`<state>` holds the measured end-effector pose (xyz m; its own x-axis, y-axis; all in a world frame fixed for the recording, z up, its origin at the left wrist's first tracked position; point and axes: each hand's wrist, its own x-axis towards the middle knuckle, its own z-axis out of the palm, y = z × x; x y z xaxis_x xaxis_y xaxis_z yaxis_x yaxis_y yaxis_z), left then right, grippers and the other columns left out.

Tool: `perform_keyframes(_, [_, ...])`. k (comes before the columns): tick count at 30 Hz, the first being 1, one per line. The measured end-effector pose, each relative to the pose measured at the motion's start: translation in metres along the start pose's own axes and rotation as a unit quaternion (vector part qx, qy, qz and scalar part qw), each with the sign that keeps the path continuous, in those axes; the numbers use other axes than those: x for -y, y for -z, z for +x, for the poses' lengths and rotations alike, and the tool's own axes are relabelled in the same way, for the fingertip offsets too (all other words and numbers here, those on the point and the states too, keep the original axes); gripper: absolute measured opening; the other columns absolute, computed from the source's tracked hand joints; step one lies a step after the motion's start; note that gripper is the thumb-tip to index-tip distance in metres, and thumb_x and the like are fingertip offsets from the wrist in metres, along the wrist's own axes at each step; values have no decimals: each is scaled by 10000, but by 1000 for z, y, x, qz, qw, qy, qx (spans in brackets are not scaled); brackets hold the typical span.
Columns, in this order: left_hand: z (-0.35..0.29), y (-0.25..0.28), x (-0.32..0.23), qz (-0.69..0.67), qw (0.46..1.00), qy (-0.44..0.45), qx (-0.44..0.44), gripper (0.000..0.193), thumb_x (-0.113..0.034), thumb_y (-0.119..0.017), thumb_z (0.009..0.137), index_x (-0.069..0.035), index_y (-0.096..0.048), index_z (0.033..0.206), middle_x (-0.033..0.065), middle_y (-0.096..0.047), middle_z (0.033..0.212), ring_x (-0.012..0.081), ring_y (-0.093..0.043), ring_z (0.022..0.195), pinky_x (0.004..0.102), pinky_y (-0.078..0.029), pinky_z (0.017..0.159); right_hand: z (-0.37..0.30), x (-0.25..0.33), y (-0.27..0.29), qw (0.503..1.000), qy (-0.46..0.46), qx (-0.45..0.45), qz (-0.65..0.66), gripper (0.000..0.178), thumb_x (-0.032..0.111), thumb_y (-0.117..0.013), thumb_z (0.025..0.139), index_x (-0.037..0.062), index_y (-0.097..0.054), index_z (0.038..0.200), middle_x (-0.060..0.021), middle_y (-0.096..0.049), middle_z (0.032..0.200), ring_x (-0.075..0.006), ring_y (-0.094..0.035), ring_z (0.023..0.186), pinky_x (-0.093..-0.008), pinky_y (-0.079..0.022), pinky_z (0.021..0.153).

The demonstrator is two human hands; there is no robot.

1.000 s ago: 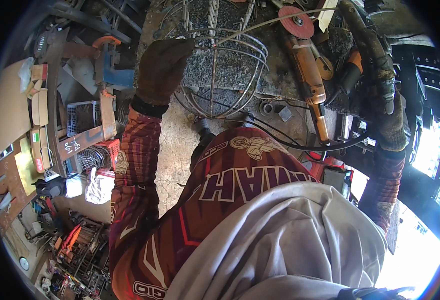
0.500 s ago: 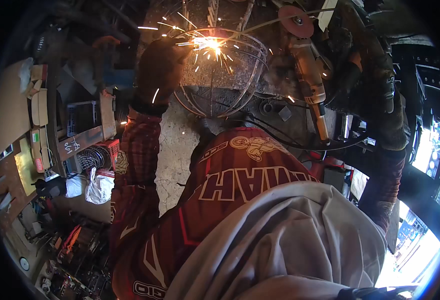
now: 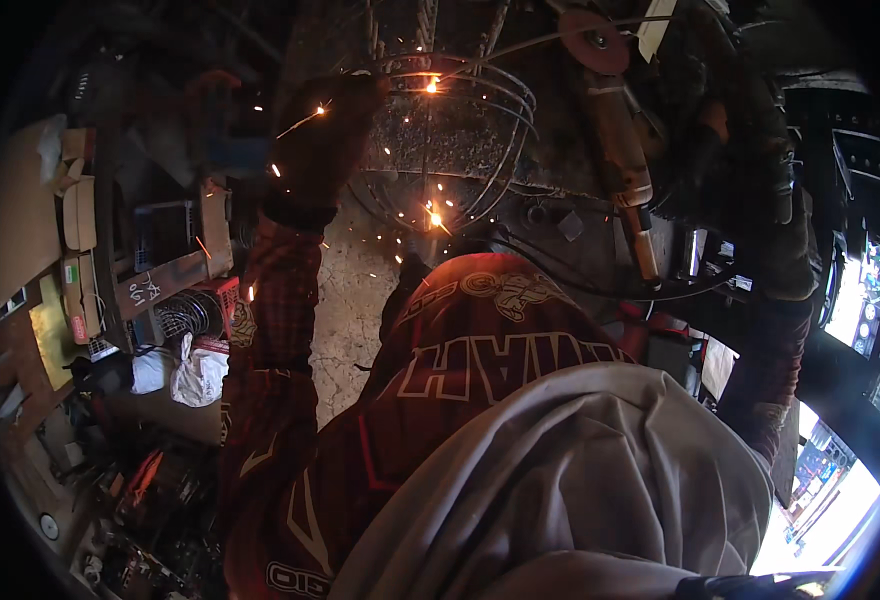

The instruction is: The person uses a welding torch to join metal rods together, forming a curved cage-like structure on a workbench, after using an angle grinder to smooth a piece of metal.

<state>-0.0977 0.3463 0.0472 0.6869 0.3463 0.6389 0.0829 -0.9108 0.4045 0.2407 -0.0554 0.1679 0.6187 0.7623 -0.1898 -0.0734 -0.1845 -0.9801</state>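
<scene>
A round cage of bent metal rods (image 3: 508, 165) stands at the edge of the dark workbench (image 3: 550, 150). My left hand (image 3: 332, 140), in a dark glove, is closed at the cage's left upper rim; its fingertips are hard to make out. From the upper right a thin welding rod (image 3: 530, 48) slants to the cage's top rings, where a spot glows orange. My gloved right hand (image 3: 712, 42) is in shadow at the rod's outer end, closed on an electrode holder that is mostly hidden. A second bright spark burns low at the cage's near side.
An angle grinder (image 3: 620, 145) with a reddish disc lies right of the cage, its cable (image 3: 580, 290) curving below. Twisted metal bars (image 3: 425, 25) rest at the far edge. To the left are a red crate (image 3: 228, 300) with coiled wire, a white bag (image 3: 198, 372) and cardboard boxes (image 3: 80, 215).
The bright white arc and spray of sparks have died to a small orange glow. Sparks have dropped toward the cage's near side. The scene is darker; both hands stay about where they were.
</scene>
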Motion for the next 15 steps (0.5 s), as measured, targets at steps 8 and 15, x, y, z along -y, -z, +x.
perform_keyframes(8, [9, 5, 8, -6, 997, -75, 28, 222, -105, -705, 909, -92, -717, 1130, 82, -705, 1017, 249, -677, 927, 385, -564, 802, -6, 7, -15, 997, -26, -18, -66, 523, 413, -432, 1053, 4, -574, 1347, -131, -673, 1185, -234, -683, 995, -376, -580, 842])
perform_keyframes(15, [5, 10, 2, -49, 999, -4, 10, 276, -73, -794, 808, -47, -705, 1068, 107, -717, 1015, 255, -675, 864, 378, -561, 776, -5, 22, -24, 996, -13, -25, -88, 485, 207, -605, 987, 39, -502, 1431, -146, -672, 1140, -251, -698, 922, -378, -598, 728])
